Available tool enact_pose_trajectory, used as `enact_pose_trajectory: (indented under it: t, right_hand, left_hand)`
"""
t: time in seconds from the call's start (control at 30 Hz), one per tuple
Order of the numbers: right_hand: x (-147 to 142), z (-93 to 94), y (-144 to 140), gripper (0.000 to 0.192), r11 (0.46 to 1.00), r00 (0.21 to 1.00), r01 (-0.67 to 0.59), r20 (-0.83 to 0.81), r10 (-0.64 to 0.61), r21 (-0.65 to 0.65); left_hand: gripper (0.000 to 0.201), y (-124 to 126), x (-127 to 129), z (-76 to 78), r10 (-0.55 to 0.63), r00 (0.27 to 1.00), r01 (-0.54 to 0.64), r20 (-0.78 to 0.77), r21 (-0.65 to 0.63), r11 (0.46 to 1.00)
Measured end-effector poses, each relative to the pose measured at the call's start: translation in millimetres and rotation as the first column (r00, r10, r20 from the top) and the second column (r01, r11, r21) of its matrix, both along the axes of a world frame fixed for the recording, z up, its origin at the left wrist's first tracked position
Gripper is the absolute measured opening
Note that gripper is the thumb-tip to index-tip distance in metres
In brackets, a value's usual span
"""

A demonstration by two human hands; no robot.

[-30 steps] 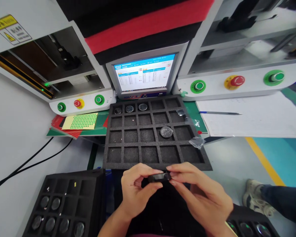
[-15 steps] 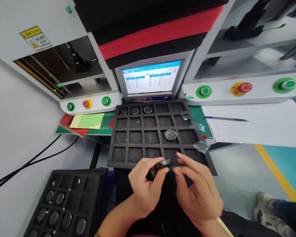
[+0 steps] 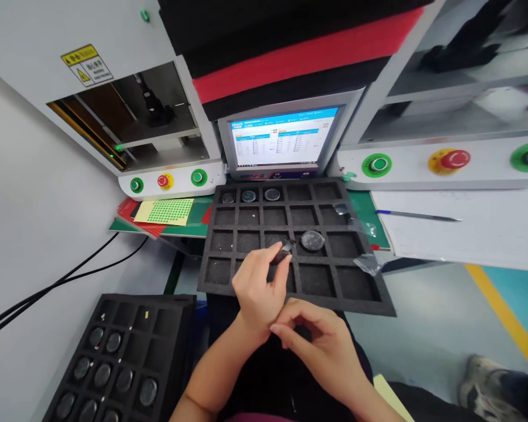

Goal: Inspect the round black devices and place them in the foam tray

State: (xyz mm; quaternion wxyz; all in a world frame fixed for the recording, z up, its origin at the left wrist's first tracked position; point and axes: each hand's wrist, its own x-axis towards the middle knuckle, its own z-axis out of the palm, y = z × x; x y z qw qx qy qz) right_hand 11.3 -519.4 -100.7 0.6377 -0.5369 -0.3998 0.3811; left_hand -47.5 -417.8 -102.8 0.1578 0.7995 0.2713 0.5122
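Note:
My left hand [image 3: 259,287] pinches a small dark round part [image 3: 283,252] by its edge and holds it over the black foam tray [image 3: 290,293], above a cell in the third row. A round metal-faced part [image 3: 312,240] lies in the cell just to the right of it. Three more round parts [image 3: 249,196] sit in the tray's far row. My right hand [image 3: 321,347] hangs lower, near my lap, with its fingers loosely curled and nothing in them.
A second black foam tray [image 3: 114,357] with several round parts sits at lower left. Behind stand a monitor [image 3: 284,139], machine panels with green and red buttons [image 3: 165,180], a green dot sticker sheet [image 3: 167,211], paper with a pen [image 3: 418,215], and clear wrappers [image 3: 364,262]. Another person's shoe [image 3: 484,392] is at lower right.
My right hand let go of the dark part and dropped back toward my lap. My left hand carried the part forward over the tray. The camera view shifted left.

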Motion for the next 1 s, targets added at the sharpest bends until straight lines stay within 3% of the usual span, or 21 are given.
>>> enact_pose_trajectory:
  t: [0.13,0.3,0.37,0.43,0.47,0.5,0.57,0.63,0.67,0.7,0.73,0.83,0.93,1.0]
  right_hand:
    - [0,-4.9,4,0.023,0.998,0.999,0.003,-0.049,-0.006,-0.07]
    - [-1,-15.5,3,0.048,0.99,0.996,0.023,-0.082,-0.035,-0.142]
    - [13,-21.1,-2,0.045,0.987,0.999,0.029,-0.038,-0.036,-0.158]
    - [43,-27.3,-11,0.042,0.977,0.993,0.119,0.045,-0.113,-0.178]
    - [63,-30.9,-16,0.042,0.96,0.976,0.208,0.098,-0.192,-0.187]
    - [84,-34.9,-20,0.04,0.917,0.933,0.348,0.163,-0.32,-0.197]
    - [125,-43.9,-26,0.037,0.784,0.8,0.587,0.295,-0.523,-0.202]
    - [155,-53.7,-28,0.039,0.701,0.727,0.673,0.386,-0.568,-0.236]
    - [164,-58.2,-28,0.04,0.685,0.72,0.68,0.412,-0.558,-0.262]
    - [169,-62.0,-27,0.04,0.677,0.724,0.677,0.428,-0.542,-0.288]
    - [171,-64.5,-26,0.04,0.672,0.727,0.674,0.435,-0.531,-0.306]
    - [160,-62.5,-25,0.04,0.636,0.693,0.713,0.433,-0.577,-0.294]
    - [138,-48.4,-31,0.034,0.613,0.652,0.755,0.359,-0.668,-0.231]
    - [121,-37.7,-35,0.028,0.652,0.681,0.732,0.25,-0.688,-0.199]
  left_hand:
    - [0.018,-2,-5,-1.0,-0.053,0.997,0.059,-0.054,0.117,0.991]
    - [0.023,-4,-3,-4.7,-0.073,0.997,0.075,-0.025,0.099,0.992]
    - [0.02,-4,0,-5.1,-0.113,0.994,0.113,-0.002,0.012,0.993]
    - [0.013,-3,2,-6.1,-0.153,0.987,0.16,0.047,-0.216,0.963]
    - [0.009,-2,3,-7.1,-0.164,0.981,0.19,0.098,-0.378,0.906]
    - [0.009,-1,5,-8.4,-0.172,0.971,0.236,0.165,-0.548,0.802]
    - [0.021,1,7,-10.9,-0.166,0.93,0.366,0.328,-0.798,0.478]
    - [0.031,1,10,-12.2,-0.149,0.882,0.466,0.446,-0.872,0.151]
    - [0.032,1,11,-12.1,-0.154,0.869,0.481,0.47,-0.876,0.044]
    - [0.031,0,12,-11.7,-0.171,0.864,0.478,0.473,-0.878,-0.014]
    - [0.029,-2,12,-10.9,-0.195,0.865,0.465,0.462,-0.885,-0.032]
    - [0.033,-5,11,-7.9,-0.254,0.874,0.43,0.415,-0.903,0.002]
    - [0.035,-9,9,-4.2,-0.194,0.881,0.437,0.432,-0.9,-0.019]
    - [0.037,-13,10,-1.7,-0.114,0.871,0.473,0.479,-0.878,-0.074]
